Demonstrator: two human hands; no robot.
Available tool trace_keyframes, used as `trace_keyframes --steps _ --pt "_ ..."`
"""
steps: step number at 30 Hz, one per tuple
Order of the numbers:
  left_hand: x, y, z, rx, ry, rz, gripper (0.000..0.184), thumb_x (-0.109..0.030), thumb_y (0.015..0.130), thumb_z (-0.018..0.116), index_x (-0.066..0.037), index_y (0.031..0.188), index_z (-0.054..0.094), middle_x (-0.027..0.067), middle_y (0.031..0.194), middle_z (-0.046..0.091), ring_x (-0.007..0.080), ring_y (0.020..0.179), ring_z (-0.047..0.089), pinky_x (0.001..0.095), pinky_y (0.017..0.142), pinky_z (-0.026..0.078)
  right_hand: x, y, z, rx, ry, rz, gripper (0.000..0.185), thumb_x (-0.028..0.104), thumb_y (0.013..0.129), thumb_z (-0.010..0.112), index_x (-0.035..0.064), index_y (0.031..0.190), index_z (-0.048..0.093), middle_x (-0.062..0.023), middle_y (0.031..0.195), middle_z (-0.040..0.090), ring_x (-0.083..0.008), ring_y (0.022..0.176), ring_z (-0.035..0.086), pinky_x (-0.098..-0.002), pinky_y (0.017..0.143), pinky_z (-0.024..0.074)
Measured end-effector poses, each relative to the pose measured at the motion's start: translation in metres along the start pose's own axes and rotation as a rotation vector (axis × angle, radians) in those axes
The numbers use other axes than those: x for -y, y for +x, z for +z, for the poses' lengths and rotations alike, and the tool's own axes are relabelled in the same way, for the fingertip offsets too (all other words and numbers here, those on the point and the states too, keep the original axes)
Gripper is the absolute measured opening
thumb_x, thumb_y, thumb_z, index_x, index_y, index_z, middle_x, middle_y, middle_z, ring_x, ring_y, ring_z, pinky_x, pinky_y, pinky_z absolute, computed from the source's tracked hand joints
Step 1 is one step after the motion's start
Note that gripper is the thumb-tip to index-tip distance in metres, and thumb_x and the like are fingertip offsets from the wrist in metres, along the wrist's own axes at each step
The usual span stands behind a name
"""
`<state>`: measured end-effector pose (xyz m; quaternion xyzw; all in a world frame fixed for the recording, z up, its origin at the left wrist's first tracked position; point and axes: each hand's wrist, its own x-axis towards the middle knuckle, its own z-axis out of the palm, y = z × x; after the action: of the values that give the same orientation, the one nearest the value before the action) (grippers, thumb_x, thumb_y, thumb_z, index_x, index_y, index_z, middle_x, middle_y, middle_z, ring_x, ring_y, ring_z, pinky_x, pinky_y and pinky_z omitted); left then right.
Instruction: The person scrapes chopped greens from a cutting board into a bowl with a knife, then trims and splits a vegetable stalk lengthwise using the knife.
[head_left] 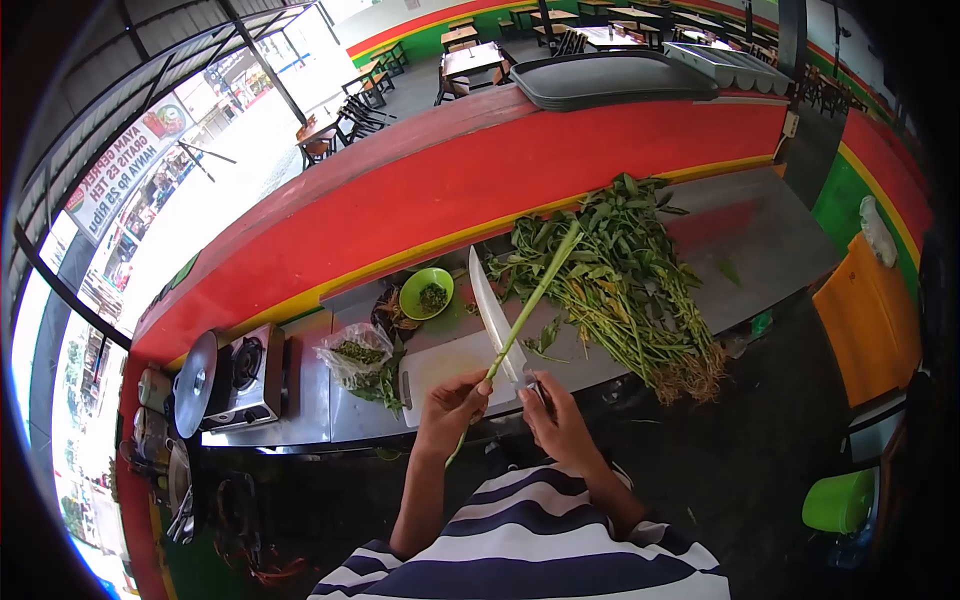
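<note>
My left hand (455, 412) is closed round a long green stalk (543, 283), which slants up and to the right past the leafy pile. My right hand (553, 418) grips a large knife (487, 302) by its handle, the broad blade pointing up and away to the left. Stalk and blade cross just above my hands; whether they touch I cannot tell. Below both lies a white cutting board (430, 375). To the right a big heap of leafy green stems (620, 290) with roots at the near end covers the metal counter (755, 235).
Left of the board are a green bowl (413, 306) of chopped greens and a plastic bag (352, 352) of small green pieces. Further left stand a gas stove (255, 375) and a round metal lid (196, 375). A red wall (440, 180) bounds the counter's far side, with black trays (610, 80) on top.
</note>
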<state>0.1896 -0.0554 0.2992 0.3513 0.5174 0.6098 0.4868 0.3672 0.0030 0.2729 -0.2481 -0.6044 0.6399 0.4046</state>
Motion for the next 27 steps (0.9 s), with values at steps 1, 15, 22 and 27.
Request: trace_keyframes --steps 1,15,22,27 --pt "0.001 0.002 0.000 0.011 0.013 0.002 0.021 -0.013 0.095 0.069 0.002 0.109 0.070 -0.0006 0.081 0.062 0.0063 0.066 0.051 0.0218 0.057 0.039 -0.001 0.002 -0.003 -0.013 -0.008 -0.011 0.024 0.024 0.104 0.052 0.0047 0.118 0.053 0.0041 0.064 0.043 -0.0023 0.050 0.037 -0.0216 0.043 0.0312" --pt "0.001 0.023 0.006 -0.077 -0.021 0.027 0.021 -0.017 0.098 0.065 0.002 0.107 0.069 0.0002 0.078 0.059 0.0057 0.065 0.049 0.0201 0.055 0.035 0.004 -0.004 -0.010 -0.005 -0.197 -0.094 0.026 0.021 0.103 0.053 0.0000 0.119 0.052 -0.0041 0.069 0.049 -0.0105 0.061 0.045 -0.0291 0.056 0.0381" --pt "-0.006 0.028 -0.004 -0.072 -0.012 0.059 0.019 -0.016 0.097 0.066 0.001 0.106 0.069 0.0008 0.079 0.062 0.0060 0.064 0.051 0.0205 0.054 0.037 0.004 -0.006 -0.008 0.052 -0.132 -0.079 0.025 0.021 0.103 0.054 -0.0007 0.115 0.053 -0.0068 0.068 0.053 -0.0109 0.060 0.047 -0.0300 0.056 0.0390" --pt "-0.013 0.020 0.000 -0.099 0.014 0.017 0.022 -0.013 0.097 0.065 0.001 0.114 0.069 0.0012 0.085 0.062 0.0061 0.067 0.051 0.0202 0.053 0.036 0.005 -0.003 -0.007 0.037 -0.098 -0.082 0.024 0.020 0.102 0.054 0.0001 0.115 0.054 -0.0054 0.067 0.052 -0.0094 0.059 0.045 -0.0287 0.055 0.0379"
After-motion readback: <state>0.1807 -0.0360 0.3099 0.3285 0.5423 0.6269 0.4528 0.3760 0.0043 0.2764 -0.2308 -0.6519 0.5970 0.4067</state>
